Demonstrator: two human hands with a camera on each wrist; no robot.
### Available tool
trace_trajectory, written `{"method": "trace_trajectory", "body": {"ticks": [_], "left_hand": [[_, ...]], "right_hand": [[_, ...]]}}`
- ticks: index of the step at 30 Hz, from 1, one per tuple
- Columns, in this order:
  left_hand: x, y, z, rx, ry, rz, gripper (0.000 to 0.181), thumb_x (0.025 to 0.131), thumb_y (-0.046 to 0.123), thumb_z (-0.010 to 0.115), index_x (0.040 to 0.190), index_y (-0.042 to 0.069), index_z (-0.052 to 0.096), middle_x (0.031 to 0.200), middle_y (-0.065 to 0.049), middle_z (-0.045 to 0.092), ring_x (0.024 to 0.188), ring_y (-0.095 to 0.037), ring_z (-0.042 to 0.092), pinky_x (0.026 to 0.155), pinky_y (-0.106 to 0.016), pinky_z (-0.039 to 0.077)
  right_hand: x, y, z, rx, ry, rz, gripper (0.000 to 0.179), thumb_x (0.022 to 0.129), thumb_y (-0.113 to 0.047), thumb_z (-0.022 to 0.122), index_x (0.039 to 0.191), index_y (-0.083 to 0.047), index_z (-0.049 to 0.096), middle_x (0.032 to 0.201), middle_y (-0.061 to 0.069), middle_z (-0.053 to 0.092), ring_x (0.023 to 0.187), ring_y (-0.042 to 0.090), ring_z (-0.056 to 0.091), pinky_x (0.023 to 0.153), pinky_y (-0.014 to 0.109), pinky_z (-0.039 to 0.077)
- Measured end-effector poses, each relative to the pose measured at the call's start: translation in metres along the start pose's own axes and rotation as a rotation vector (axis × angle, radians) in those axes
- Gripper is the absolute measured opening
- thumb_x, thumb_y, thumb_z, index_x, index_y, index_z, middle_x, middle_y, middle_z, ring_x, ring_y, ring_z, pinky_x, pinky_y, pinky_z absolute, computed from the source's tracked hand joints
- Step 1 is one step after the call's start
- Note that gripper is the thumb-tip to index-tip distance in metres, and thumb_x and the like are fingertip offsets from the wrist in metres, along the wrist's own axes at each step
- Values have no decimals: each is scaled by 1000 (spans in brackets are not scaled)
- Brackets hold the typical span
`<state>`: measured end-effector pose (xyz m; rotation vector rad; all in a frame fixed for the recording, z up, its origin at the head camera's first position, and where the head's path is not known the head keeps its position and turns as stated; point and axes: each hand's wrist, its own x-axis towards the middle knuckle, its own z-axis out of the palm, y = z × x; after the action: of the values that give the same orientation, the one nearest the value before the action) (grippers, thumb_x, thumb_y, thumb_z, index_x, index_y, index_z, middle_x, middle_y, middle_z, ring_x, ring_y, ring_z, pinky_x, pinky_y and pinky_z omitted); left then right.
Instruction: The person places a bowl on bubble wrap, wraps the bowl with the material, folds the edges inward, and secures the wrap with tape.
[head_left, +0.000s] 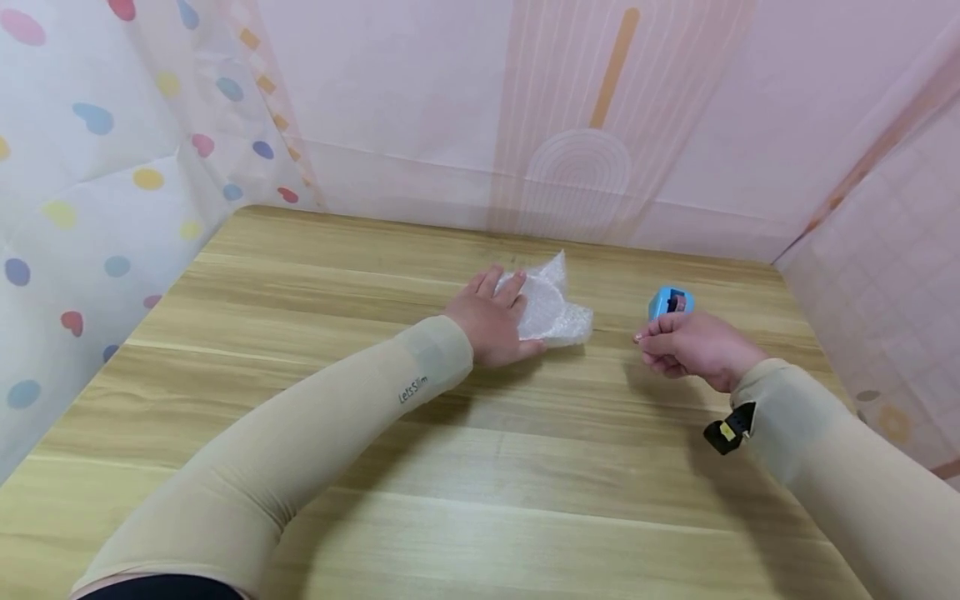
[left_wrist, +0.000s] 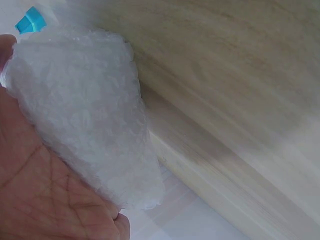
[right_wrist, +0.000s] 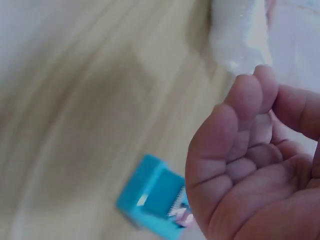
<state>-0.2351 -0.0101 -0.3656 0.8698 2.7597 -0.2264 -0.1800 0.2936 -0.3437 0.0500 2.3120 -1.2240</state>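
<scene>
A bubble-wrap package [head_left: 551, 302] lies on the wooden table, a round outline showing through it and loose corners sticking out. My left hand [head_left: 495, 317] rests on its left side with fingers spread. The left wrist view shows the palm against the bubble wrap [left_wrist: 87, 110]. To the right, my right hand [head_left: 693, 346] is raised over the table, thumb and forefinger tips together, the other fingers curled. A small pale piece shows at those tips, too small to identify. Just behind this hand sits a blue tape dispenser [head_left: 660, 302], its toothed edge visible in the right wrist view.
The table [head_left: 420, 500] has a pale wood grain. Its back edge meets a pink patterned sheet [head_left: 405, 100]. A dotted sheet [head_left: 112, 192] hangs on the left, another pale sheet [head_left: 892, 250] on the right. A black strap [head_left: 727, 429] hangs at the right wrist.
</scene>
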Motion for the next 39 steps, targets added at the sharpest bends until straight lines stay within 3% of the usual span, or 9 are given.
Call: {"method": "trace_trajectory", "body": {"ticks": [8,12,15,20,29,35,39], "left_hand": [[1,1,1,-6,-4,7,95,102,78,25,169,12,21,179,-5,-4,165,-37,-7,136,-49,2],[2,2,1,2,-5,9,95,102,79,25,169,12,21,179,-5,-5,165,-37,-7,136,-48,2],[3,3,1,3,1,16,95,102,79,26,169,12,22,179,-5,-4,165,-37,-6,136,-48,2],[4,4,0,5,1,24,96,101,79,27,169,11,23,179,-6,-3,165,-37,-5,136,-48,3],[5,8,-2,17,-2,34,94,102,78,27,169,12,23,179,-6,-4,165,-38,-6,136,-48,3],[5,11,-4,36,-5,44,94,102,78,26,169,12,22,179,-6,-3,165,-37,-5,136,-48,4],[6,13,-4,30,3,50,94,102,77,27,169,11,21,179,-6,-3,165,-38,-4,136,-48,4]], "right_hand": [[5,-28,5,-119,39,-154,41,106,-15,57,142,6,58,92,-2,69,88,9,65,85,24,60],[8,-42,8,-246,55,-207,40,105,-19,61,140,0,61,107,7,76,102,16,74,94,32,61],[13,-54,10,-388,61,-240,32,104,-23,63,131,-5,66,113,8,79,108,21,74,95,40,58],[28,-75,12,-535,53,-300,16,102,-18,64,113,-9,73,99,1,78,100,21,69,88,38,53],[56,-98,23,-660,42,-290,21,102,-24,59,98,-9,73,85,4,71,80,19,59,72,32,47],[75,-103,31,-776,20,-216,26,103,-25,57,98,-6,74,87,5,72,78,18,60,73,31,49],[85,-104,38,-824,16,-186,25,101,-23,58,88,-6,72,74,-1,65,69,14,56,66,28,46]]}}
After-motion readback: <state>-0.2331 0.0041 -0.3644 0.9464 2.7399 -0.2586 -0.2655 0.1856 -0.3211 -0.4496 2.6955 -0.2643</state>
